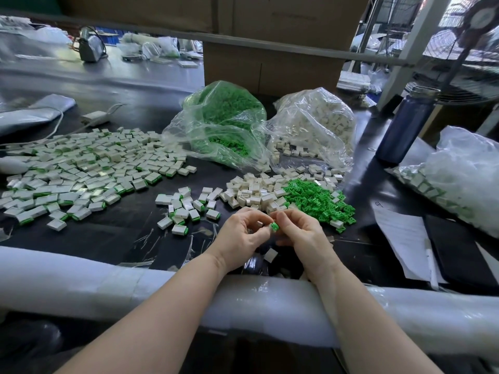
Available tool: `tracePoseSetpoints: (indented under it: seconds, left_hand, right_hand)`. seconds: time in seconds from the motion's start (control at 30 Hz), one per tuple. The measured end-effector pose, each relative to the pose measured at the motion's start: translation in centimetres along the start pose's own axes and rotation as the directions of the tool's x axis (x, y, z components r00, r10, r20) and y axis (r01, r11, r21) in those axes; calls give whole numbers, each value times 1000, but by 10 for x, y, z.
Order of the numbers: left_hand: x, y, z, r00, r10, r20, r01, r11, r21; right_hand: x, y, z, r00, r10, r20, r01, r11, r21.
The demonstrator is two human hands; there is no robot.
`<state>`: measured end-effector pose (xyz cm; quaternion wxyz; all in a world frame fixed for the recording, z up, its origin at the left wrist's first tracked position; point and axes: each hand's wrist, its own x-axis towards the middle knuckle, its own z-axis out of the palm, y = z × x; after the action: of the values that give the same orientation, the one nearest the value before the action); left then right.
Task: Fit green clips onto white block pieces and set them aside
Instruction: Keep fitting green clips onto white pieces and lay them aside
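Right now, from your head camera, your left hand [244, 233] and right hand [298, 233] meet just above the dark table [113, 233], both with fingers curled, pinching a green clip [274, 226] between them; a white block [259, 224] peeks from your left fingers. Just beyond lie a heap of loose white blocks [256, 193] and, touching it on the right, a pile of green clips [318, 202]. Behind those, one open clear bag [216, 122] holds green clips and a second bag [316, 122] holds white blocks. Finished pieces [81, 168] spread across the left. A blue bottle [405, 125] stands upright at right.
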<state>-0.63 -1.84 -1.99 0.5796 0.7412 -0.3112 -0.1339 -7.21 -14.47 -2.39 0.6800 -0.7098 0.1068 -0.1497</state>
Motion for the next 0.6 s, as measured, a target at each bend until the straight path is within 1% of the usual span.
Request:
tracePoseSetpoints:
  seconds: [0.07, 0.1, 0.23, 0.33, 0.4, 0.53, 0.6]
  left_hand:
    - [0, 1, 0, 1000, 12, 0, -12, 1000, 0]
    - [0, 1, 0, 1000, 12, 5, -12, 1000, 10]
    - [-1, 0, 1, 998, 27, 51, -32, 995, 94]
    - [-1, 0, 1, 998, 22, 59, -30, 991, 129]
    - [-1, 0, 1, 998, 18, 63, -25, 992, 124]
    - [-1, 1, 1, 998, 21, 55, -26, 996, 87]
    - [-1, 1, 1, 998, 20, 64, -25, 997, 80]
  right_hand:
    - [0, -1, 1, 998, 9, 62, -6, 999, -48]
    - [-1, -2, 2, 997, 13, 81, -10, 999, -43]
    - [-1, -1, 0, 995, 10, 100, -10, 1000, -5]
    - [-1, -1, 0, 994, 8, 111, -8, 1000, -1]
    - [0, -1, 1, 993, 17, 118, -15, 1000, -18]
    - [1, 1, 2, 991, 27, 132, -7, 989, -150]
    - [0, 1, 2, 989, 38, 142, -21, 992, -123]
